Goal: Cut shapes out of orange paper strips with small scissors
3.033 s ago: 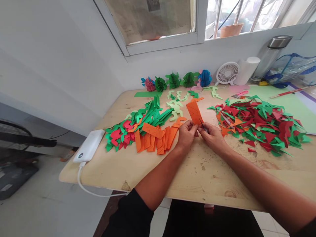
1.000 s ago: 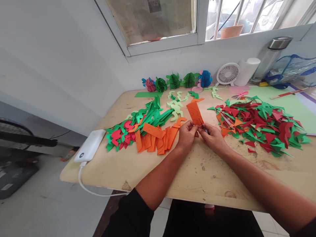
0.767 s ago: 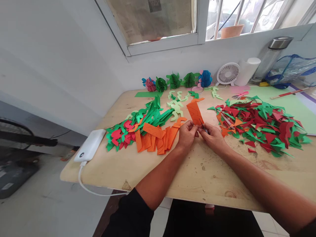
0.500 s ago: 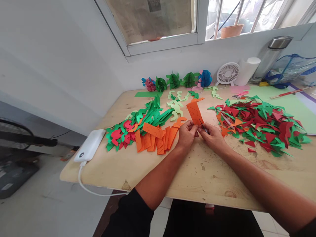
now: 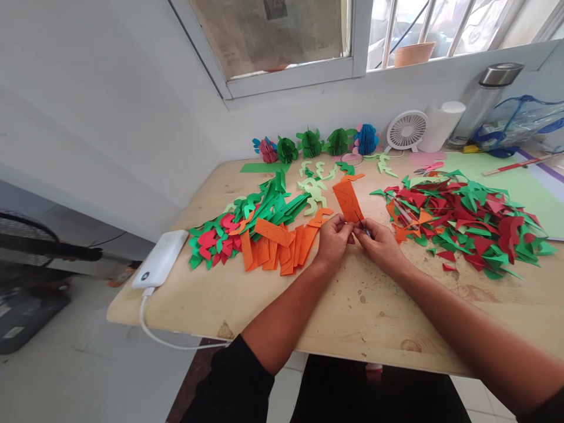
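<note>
My left hand (image 5: 335, 235) is closed on the lower end of an orange paper strip (image 5: 348, 200) with faint curved lines drawn on it. My right hand (image 5: 376, 239) grips small scissors (image 5: 362, 227), their thin blades at the strip's lower right edge; most of the handle is hidden by my fingers. Left of my hands lies a row of folded orange paper pieces (image 5: 268, 252), with one strip across the top. Behind them are green paper strips (image 5: 282, 202) and a heap of red and green cut-outs (image 5: 215, 241). Pale green cut shapes (image 5: 314, 194) lie beyond.
A big pile of red and green paper scraps (image 5: 480, 229) spreads at right. Honeycomb paper figures (image 5: 311, 144), a small white fan (image 5: 406, 130) and a glass bottle (image 5: 480, 106) stand along the wall. A white power bank (image 5: 161, 258) with a cable sits at the left edge.
</note>
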Available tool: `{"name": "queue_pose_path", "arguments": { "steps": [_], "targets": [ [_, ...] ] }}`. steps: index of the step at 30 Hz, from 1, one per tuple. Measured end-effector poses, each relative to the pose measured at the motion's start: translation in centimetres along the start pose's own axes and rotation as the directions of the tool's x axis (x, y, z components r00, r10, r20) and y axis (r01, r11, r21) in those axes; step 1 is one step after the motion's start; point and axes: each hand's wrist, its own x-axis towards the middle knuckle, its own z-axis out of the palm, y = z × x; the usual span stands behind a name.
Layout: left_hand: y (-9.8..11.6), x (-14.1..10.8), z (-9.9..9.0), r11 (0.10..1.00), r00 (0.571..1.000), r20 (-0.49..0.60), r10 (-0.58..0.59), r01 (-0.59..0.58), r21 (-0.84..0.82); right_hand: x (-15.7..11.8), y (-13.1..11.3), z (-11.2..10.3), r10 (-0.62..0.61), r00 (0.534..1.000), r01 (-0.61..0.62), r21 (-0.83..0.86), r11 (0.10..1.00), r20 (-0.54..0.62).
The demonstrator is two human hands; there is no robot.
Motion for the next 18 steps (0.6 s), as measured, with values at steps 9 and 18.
{"name": "queue_pose_path", "arguments": {
  "steps": [9, 18],
  "targets": [
    [-0.07, 0.07, -0.06, 1.000, 1.000, 0.001, 0.006, -0.006, 0.016, -0.04, -0.10, -0.03, -0.003, 1.000, 0.003, -0.006, 1.000, 0.009],
    [0.08, 0.02, 0.01, 1.000, 1.000, 0.002, -0.003, 0.003, 0.000, -0.03, -0.19, -0.08, -0.012, 1.000, 0.012, -0.020, 1.000, 0.006]
  ]
}}
